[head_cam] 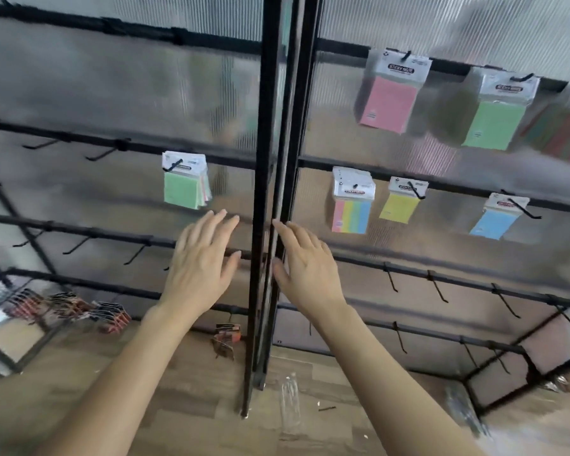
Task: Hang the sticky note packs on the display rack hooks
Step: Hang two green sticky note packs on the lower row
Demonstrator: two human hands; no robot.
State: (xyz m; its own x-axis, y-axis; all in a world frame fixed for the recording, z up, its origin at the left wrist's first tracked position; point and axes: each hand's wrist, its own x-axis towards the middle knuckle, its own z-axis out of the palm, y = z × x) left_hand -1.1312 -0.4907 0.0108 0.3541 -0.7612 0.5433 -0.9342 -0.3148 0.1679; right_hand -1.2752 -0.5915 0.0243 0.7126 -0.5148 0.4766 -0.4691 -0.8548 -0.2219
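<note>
Sticky note packs hang on the black display rack (264, 179). A green pack (184, 184) hangs on a left-panel hook just above my left hand (203, 258). On the right panel hang a pink pack (390, 97), a green pack (496, 120), a striped multicolour pack (351, 205), a yellow pack (400, 204) and a blue pack (496, 220). My right hand (305, 264) is raised beside the rack's centre post. Both hands have straight fingers and hold nothing.
Several bare black hooks (135, 255) stick out of the lower bars on both panels. Small dark and orange packets (69, 307) hang low on the left, with one (226, 337) near the post. The wooden floor (178, 390) lies below, with clear wrappers (290, 403) on it.
</note>
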